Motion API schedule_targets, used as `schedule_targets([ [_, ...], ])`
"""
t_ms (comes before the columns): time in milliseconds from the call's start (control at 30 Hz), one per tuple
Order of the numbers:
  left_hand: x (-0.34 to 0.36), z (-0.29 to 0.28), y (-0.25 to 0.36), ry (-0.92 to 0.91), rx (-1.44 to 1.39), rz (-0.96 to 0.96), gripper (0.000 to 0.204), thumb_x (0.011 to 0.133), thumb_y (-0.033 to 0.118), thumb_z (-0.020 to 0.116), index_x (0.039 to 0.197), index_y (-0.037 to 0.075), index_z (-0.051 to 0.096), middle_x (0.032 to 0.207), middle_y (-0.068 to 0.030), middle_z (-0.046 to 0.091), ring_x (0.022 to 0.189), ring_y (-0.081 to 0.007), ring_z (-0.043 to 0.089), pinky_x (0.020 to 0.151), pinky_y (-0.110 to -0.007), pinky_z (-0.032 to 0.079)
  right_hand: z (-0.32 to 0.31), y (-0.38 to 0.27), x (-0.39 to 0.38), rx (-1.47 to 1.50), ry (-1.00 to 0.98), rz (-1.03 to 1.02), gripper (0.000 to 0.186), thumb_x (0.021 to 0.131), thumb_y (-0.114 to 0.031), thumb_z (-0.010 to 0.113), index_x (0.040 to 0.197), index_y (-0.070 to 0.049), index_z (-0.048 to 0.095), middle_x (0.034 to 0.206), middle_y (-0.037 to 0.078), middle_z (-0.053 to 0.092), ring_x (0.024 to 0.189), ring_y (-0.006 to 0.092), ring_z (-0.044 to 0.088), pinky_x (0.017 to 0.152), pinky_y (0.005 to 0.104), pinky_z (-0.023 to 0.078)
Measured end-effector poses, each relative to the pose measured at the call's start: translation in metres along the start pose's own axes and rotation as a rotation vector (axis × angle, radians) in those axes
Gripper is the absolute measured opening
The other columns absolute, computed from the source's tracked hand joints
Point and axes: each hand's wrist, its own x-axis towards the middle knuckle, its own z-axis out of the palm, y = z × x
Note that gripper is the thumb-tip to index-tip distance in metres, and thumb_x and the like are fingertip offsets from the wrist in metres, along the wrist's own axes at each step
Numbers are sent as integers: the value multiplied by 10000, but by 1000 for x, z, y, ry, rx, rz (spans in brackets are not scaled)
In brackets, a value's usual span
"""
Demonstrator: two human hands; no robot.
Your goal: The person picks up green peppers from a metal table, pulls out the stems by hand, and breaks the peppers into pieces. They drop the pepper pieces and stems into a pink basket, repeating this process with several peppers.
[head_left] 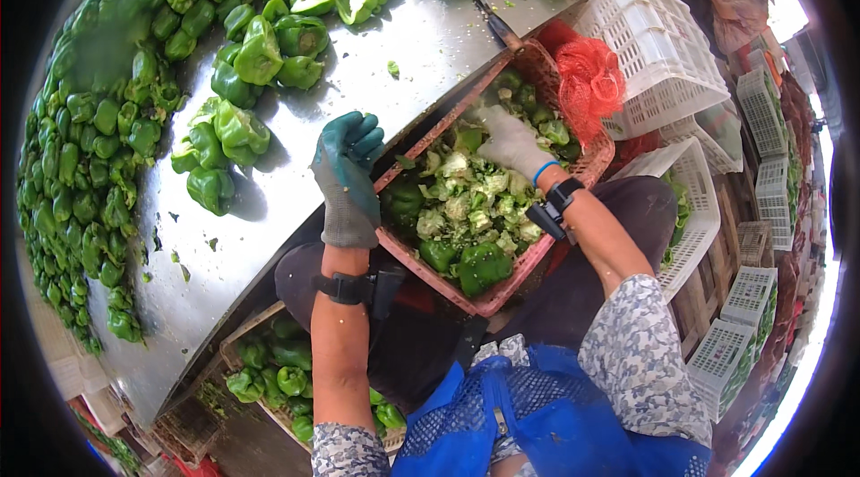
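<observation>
Pepper scraps lie just beside the gloved right fingers.

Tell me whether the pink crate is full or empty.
Not empty: the pink crate holds pale pepper cores and green peppers; how deep, I cannot tell.

The head-mounted fisheye camera, left of a pair, faces steeply downward at close range, spanning the wearer's blue vest, pink crate and table.
</observation>
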Motion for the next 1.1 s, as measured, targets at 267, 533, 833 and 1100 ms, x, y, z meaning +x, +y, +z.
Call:
schedule_targets([
  [267,-14,22,-9,11,95,-29,293,983,240,597,1125,-15,618,1023,-148,684,830,-182,656,791,-318,543,15,-1,12,-52,-56,87,607,831,-343,701,1317,-13,547,1182,216,660,1143,355,638,975,455,513],
  [533,-35,47,-48,-226,312,-339,643,1000,386,591,1506,64,357,1313,-183,520,1029,-255,615,805,-360,570,-21,-32,-62,453,255,-109,479,793,-216,766,1208,-73,572,1058,151,674,961,298,675,835,400,550],
  [833,-54,36,-84,-487,599,-72,443,1093,350,431,1342,-9,502,1199,-124,597,1099,-211,563,980,-337,443,-17,-48,-98,60,359,-458,447,848,-223,700,1195,-45,481,990,200,610,827,395,665,658,464,555],
  [1100,-51,36,-93,-698,851,255,369,1024,253,479,1251,-31,545,1093,-128,606,974,-222,626,764,-347,555,9,-2,-65,225,666,-626,265,905,-231,616,1032,1,588,843,236,609,677,417,622,569,448,530],
])
